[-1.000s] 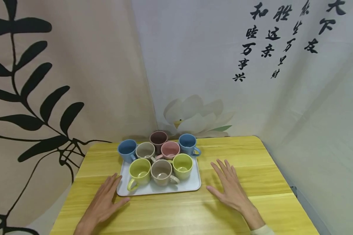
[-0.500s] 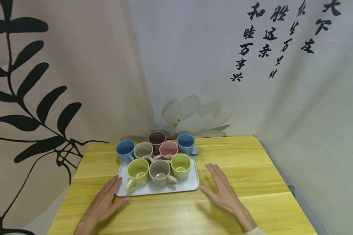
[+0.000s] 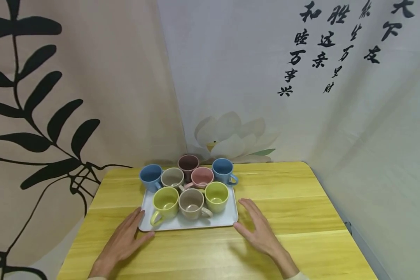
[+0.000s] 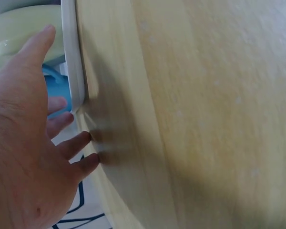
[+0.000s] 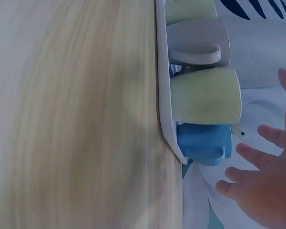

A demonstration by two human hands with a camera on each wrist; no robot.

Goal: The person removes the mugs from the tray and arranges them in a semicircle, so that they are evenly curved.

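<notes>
A white tray [image 3: 176, 226] bears several mugs. In front stand a lime-green mug [image 3: 165, 203], a beige mug [image 3: 191, 205] and a second lime-green mug [image 3: 217, 198]. Behind them are a pink mug [image 3: 202, 177], a greyish mug [image 3: 172, 178], a dark maroon mug [image 3: 188, 166], and blue mugs at the left [image 3: 150, 176] and right [image 3: 223, 170]. My left hand [image 3: 123, 238], fingers extended, lies at the tray's left edge; contact is unclear. My right hand [image 3: 261, 232] is held beside the right edge, fingers extended, its thumb near the front corner. Neither holds anything.
The wooden table [image 3: 203, 256] extends in front of the tray and to both sides. A printed cloth [image 3: 231, 77] with leaves, a flower and dark writing hangs directly behind the table's back edge. Dark cables [image 4: 78, 217] show below the table in the left wrist view.
My right hand has moved left toward the tray's right edge, and its fingers have drawn closer together. The left hand and the mugs stay about where they were; the view shifts slightly.
</notes>
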